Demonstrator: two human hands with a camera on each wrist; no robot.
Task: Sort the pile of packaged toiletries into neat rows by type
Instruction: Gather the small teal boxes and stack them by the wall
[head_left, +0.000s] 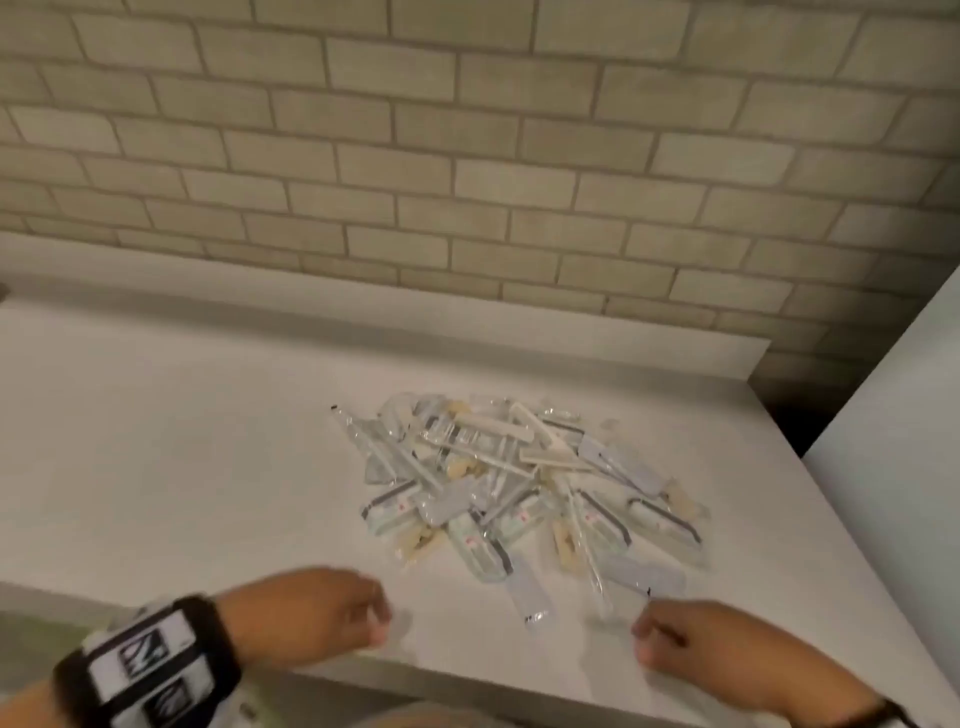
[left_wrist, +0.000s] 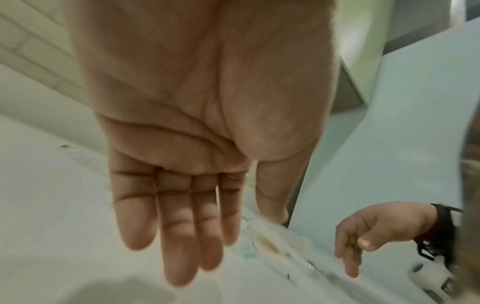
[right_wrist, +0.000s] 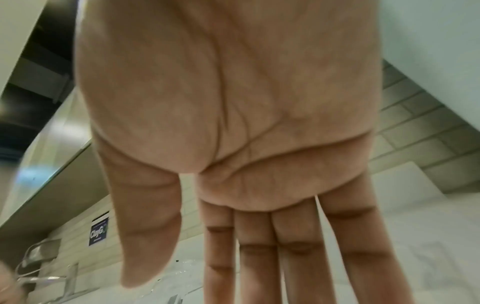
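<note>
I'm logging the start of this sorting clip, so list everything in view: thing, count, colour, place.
pile of packaged toiletries: one heap, too jumbled to count, clear wrappers with white, cream and pale green contents, on the right half of the counter, unsorted.
counter: one, white, running across the view below the wall.
brick wall: one, pale beige, behind the counter.
white panel: one, at the right edge beside the counter.
dark blue sign: one, on the wall, right wrist view only; its text is too blurred to read.
wrist camera band: one, black and white, on the left wrist.
left hand: empty, fingers straight, at the near counter edge.
right hand: empty, fingers straight, just short of the pile.
</note>
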